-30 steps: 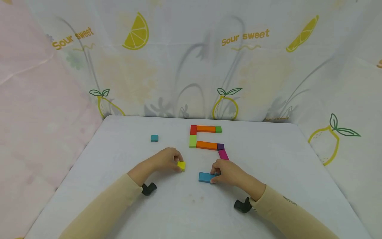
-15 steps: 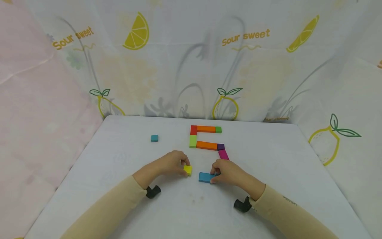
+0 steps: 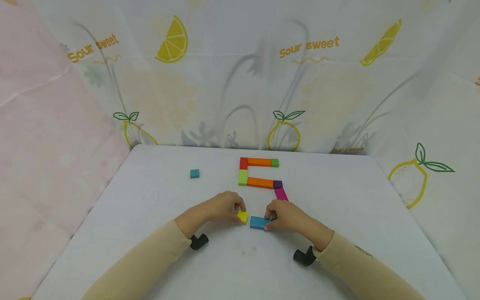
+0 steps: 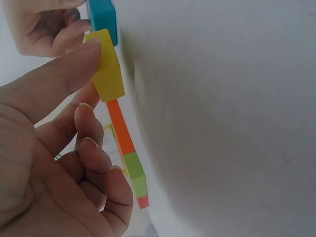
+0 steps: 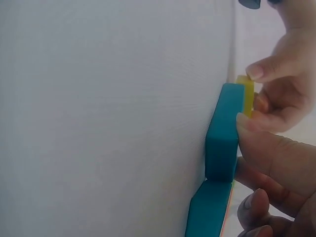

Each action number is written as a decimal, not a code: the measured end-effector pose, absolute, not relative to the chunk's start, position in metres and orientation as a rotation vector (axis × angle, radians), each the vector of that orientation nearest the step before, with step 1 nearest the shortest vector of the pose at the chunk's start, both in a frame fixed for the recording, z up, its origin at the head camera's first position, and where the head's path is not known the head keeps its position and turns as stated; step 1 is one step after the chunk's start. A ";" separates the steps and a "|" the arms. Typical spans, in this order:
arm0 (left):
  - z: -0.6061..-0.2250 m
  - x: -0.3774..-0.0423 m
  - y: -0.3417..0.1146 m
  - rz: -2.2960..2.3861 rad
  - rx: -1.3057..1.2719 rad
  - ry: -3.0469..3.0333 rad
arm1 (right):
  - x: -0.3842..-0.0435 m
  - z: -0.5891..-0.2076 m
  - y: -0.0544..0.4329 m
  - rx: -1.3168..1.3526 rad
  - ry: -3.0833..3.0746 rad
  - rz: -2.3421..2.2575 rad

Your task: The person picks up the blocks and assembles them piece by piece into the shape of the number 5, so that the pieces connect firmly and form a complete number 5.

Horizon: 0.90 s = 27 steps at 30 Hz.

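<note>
My left hand (image 3: 224,207) pinches a small yellow block (image 3: 243,217) between thumb and fingers, just left of a long blue block (image 3: 258,223). The right hand (image 3: 289,217) grips that blue block near its right end, thumb on the near side. In the right wrist view, a second blue block (image 5: 207,210) adjoins the gripped one at an angle; the hand mostly hides it in the head view. Beyond the right fingers, a magenta block (image 3: 281,194) slants down from a purple block (image 3: 277,184), its lower end hidden.
Farther back, a red block (image 3: 243,163), lime block (image 3: 243,177), two orange blocks (image 3: 259,162) and a green block (image 3: 275,163) join the purple one in a line of blocks. A lone teal block (image 3: 194,173) lies left on the white table (image 3: 150,200).
My left hand has moved right and slightly nearer with the yellow block, narrowing the gap to the long blue block. The right hand and its block have stayed put.
</note>
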State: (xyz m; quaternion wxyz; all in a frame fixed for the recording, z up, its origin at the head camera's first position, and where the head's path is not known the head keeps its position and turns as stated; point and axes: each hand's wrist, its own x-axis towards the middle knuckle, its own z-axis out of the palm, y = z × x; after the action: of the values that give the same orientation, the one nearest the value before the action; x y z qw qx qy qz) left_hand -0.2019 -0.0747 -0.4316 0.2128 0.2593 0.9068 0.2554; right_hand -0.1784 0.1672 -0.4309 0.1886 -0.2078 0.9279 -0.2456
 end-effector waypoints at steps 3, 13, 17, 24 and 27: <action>-0.434 -0.201 -0.073 0.697 0.713 2.516 | -0.179 -0.431 0.167 -0.585 2.606 -0.692; -0.436 -0.199 -0.072 0.692 0.718 2.506 | -0.178 -0.430 0.167 -0.592 2.610 -0.695; -0.438 -0.200 -0.071 0.699 0.728 2.499 | -0.178 -0.430 0.167 -0.589 2.607 -0.697; -0.439 -0.201 -0.071 0.698 0.738 2.499 | -0.178 -0.430 0.167 -0.577 2.608 -0.691; -0.438 -0.200 -0.071 0.703 0.743 2.498 | -0.178 -0.429 0.167 -0.577 2.609 -0.692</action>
State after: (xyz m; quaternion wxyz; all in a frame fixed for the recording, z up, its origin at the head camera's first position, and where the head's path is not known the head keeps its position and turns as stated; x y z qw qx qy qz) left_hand -0.2002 -0.0706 -0.4378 0.2196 0.2685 0.9029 0.2540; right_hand -0.1783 0.1666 -0.4291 0.1895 -0.2051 0.9281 -0.2462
